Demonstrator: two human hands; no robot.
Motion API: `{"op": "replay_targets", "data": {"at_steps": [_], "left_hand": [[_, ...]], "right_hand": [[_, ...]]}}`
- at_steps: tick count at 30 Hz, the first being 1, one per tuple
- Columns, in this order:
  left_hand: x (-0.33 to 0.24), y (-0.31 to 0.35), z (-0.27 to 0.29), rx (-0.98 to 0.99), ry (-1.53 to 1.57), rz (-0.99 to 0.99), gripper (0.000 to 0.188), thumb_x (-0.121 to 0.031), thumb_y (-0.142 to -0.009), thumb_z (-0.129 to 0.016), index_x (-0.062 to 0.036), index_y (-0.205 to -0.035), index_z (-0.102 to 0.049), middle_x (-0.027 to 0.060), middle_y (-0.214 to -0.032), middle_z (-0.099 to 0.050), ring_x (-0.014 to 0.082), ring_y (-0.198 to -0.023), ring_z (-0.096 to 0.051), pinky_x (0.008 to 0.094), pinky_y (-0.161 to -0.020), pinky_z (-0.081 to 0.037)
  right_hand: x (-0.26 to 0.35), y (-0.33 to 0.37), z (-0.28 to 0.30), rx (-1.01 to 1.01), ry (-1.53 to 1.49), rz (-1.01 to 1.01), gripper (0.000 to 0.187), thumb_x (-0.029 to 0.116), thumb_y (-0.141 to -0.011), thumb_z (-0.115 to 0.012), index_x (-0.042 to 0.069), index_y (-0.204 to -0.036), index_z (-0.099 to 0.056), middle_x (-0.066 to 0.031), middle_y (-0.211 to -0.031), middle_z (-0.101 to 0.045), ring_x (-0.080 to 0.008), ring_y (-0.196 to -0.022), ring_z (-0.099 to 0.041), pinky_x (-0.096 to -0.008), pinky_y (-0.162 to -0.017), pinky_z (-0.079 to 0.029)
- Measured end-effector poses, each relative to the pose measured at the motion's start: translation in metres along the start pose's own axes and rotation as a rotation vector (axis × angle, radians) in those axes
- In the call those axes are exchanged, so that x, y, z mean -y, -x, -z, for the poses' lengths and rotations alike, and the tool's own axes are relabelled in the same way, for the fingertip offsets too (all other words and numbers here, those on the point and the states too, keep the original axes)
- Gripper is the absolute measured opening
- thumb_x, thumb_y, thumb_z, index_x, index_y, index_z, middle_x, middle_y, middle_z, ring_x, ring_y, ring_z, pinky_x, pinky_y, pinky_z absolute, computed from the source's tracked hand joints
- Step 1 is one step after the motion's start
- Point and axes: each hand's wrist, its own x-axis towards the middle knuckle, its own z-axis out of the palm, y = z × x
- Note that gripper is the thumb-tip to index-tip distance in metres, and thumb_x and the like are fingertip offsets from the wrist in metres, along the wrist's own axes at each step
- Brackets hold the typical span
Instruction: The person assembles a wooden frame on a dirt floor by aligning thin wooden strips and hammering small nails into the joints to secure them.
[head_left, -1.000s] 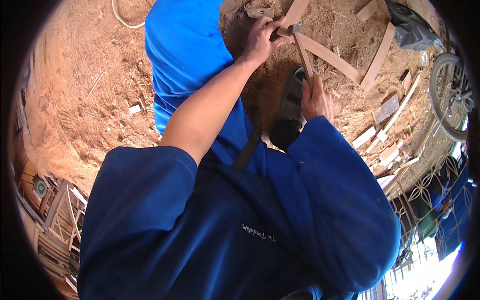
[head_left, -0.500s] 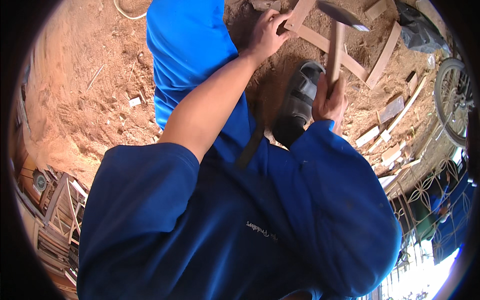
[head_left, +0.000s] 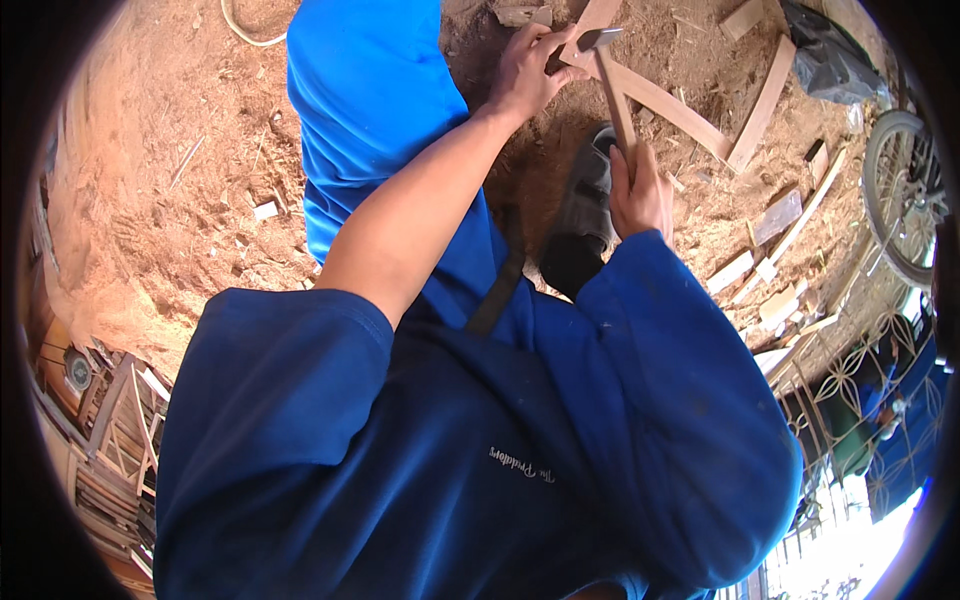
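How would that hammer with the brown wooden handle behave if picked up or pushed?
The hammer with a brown wooden handle would probably feel head-heavy: its grey metal head sits at one end. It should stay stiff, since the wooden shaft looks straight. It's unlikely to roll far, as the head juts out crosswise.

Your left hand [head_left: 525, 80] touches the wooden strips [head_left: 674, 113]; your right hand [head_left: 645, 195] grips a hammer [head_left: 615, 100] (its head near their corner).

Bright light washes the ground [head_left: 130, 230], glare bleaches the lower right, corners fall black.
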Motion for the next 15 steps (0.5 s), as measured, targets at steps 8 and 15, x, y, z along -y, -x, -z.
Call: {"op": "replay_targets", "data": {"at_steps": [8,15], "left_hand": [[0.005,-0.004,-0.004,-0.031,0.030,-0.011,0.068,-0.032,-0.070,-0.092,-0.0108,-0.130,-0.067,0.0107,-0.108,-0.064,0.0317,-0.102,-0.064,0.0417,-0.090,-0.053],[-0.012,-0.005,-0.004,-0.048,-0.039,-0.050,0.075,-0.033,-0.065,-0.095,-0.0086,-0.128,-0.062,0.0130,-0.109,-0.063,0.0331,-0.107,-0.062,0.0429,-0.092,-0.051]], "right_hand": [[-0.009,-0.007,-0.018,-0.003,0.200,0.002,0.019,0.030,-0.102,-0.057,0.017,-0.117,-0.056,-0.0260,-0.078,-0.070,-0.0521,-0.072,-0.067,-0.0622,-0.062,-0.053],[-0.018,0.000,-0.016,-0.032,0.023,-0.033,0.024,0.033,-0.101,-0.061,0.013,-0.114,-0.062,-0.0263,-0.084,-0.071,-0.0499,-0.084,-0.067,-0.0572,-0.068,-0.055]]}}
